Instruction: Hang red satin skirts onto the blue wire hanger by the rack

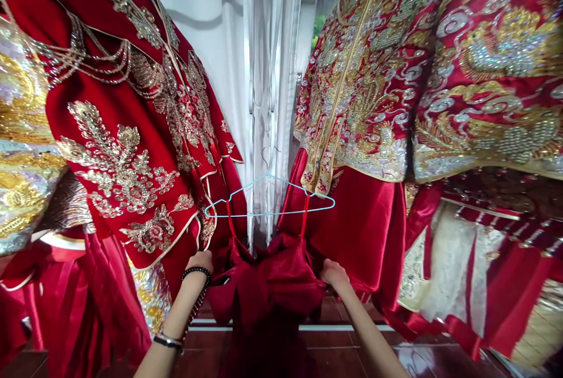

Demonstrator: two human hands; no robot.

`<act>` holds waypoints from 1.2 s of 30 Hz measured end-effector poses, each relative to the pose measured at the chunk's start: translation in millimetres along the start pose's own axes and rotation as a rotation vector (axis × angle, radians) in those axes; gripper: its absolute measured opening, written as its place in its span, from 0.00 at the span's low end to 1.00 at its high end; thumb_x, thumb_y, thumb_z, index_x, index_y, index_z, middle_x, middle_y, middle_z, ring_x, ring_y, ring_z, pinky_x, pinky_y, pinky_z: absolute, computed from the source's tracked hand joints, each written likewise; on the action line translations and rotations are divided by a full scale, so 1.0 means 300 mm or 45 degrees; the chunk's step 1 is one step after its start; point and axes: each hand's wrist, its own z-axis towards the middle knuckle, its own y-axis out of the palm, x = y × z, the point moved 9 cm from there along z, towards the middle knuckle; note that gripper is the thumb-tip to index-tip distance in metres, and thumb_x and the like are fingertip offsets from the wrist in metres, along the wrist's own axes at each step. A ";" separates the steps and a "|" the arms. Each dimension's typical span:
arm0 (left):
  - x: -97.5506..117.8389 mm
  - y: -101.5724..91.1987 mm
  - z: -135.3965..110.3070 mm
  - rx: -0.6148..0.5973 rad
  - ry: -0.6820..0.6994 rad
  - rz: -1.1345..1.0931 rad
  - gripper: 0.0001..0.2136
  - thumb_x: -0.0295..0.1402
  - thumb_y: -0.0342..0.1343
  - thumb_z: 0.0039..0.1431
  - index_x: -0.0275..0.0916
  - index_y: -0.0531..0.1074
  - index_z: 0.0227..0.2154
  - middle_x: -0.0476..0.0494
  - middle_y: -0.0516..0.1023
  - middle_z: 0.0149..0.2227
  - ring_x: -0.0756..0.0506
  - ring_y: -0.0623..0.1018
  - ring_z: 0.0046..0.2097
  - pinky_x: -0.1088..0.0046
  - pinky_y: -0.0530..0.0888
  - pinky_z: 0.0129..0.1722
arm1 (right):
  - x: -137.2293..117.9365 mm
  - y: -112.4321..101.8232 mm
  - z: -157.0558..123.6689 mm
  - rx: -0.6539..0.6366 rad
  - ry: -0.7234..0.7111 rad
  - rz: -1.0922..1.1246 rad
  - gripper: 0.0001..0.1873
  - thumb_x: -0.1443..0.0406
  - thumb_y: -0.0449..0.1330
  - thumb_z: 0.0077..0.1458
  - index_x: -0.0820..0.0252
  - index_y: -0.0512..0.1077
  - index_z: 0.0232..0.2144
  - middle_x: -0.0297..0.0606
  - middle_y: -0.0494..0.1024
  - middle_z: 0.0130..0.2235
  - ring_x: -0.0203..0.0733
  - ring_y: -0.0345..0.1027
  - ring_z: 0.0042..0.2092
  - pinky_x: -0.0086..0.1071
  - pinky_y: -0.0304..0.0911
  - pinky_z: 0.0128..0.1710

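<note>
A dark red strapped dress [281, 275] hangs by its thin straps from a light blue wire hanger [288, 212], in the middle of the view. My left hand [201, 262], with dark beads and a band around the wrist, is closed at the dress's left upper edge, just below the hem of a red embroidered jacket [132, 167]. On the opposite side, my right hand [335, 274] pinches the dress's right upper edge. The fingertips of both hands are partly hidden. The lower part of the dress falls into shadow.
Gold-and-silver embroidered red jackets [365, 85] hang on the right above red skirts [360, 231]. More red garments [114, 290] hang at the left. Behind the hanger are a white curtain [206, 44] and pale upright poles [250, 73]. Dark red tiles [329, 360] cover the floor.
</note>
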 end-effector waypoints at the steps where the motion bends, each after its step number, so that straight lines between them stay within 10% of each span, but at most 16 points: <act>1: -0.016 -0.026 0.000 0.020 -0.046 0.005 0.12 0.33 0.51 0.47 0.33 0.73 0.33 0.26 0.75 0.38 0.34 0.76 0.41 0.62 0.71 0.34 | -0.008 -0.029 -0.001 0.027 -0.009 0.030 0.10 0.72 0.57 0.38 0.63 0.72 0.29 0.54 0.76 0.37 0.56 0.70 0.42 0.40 0.65 0.34; 8: -0.047 -0.136 0.048 -0.049 -0.131 -0.836 0.12 0.39 0.54 0.46 0.34 0.70 0.19 0.41 0.73 0.21 0.42 0.76 0.29 0.69 0.70 0.29 | -0.095 -0.214 0.013 -0.006 -0.190 0.478 0.13 0.62 0.48 0.50 0.62 0.70 0.26 0.47 0.78 0.31 0.46 0.72 0.38 0.35 0.66 0.36; 13: -0.045 -0.116 0.051 -0.024 -0.147 -1.893 0.06 0.31 0.57 0.46 0.33 0.70 0.26 0.47 0.73 0.20 0.53 0.72 0.22 0.78 0.70 0.24 | -0.116 -0.222 -0.006 -0.383 -0.147 1.678 0.10 0.70 0.49 0.46 0.65 0.70 0.29 0.44 0.78 0.31 0.37 0.73 0.35 0.28 0.68 0.37; 17: -0.087 -0.145 0.042 0.109 -0.249 -2.332 0.03 0.27 0.51 0.52 0.34 0.69 0.28 0.48 0.74 0.21 0.53 0.73 0.21 0.77 0.72 0.24 | -0.146 -0.302 -0.003 -0.365 -0.265 2.167 0.17 0.79 0.47 0.39 0.65 0.71 0.28 0.44 0.79 0.34 0.40 0.73 0.39 0.32 0.70 0.39; 29: -0.157 -0.206 0.089 0.334 -0.058 -2.690 0.17 0.11 0.40 0.42 0.30 0.71 0.29 0.40 0.78 0.32 0.50 0.77 0.37 0.78 0.73 0.36 | -0.091 -0.434 0.076 0.570 -0.397 2.032 0.21 0.63 0.69 0.27 0.64 0.76 0.30 0.37 0.79 0.35 0.44 0.71 0.39 0.38 0.65 0.47; 36: -0.139 -0.245 0.119 0.462 0.137 -2.465 0.11 0.14 0.51 0.37 0.33 0.71 0.24 0.45 0.79 0.28 0.47 0.77 0.39 0.74 0.71 0.41 | -0.113 -0.473 0.118 0.669 -0.469 1.601 0.29 0.54 0.65 0.33 0.66 0.74 0.38 0.43 0.77 0.40 0.48 0.69 0.43 0.39 0.62 0.48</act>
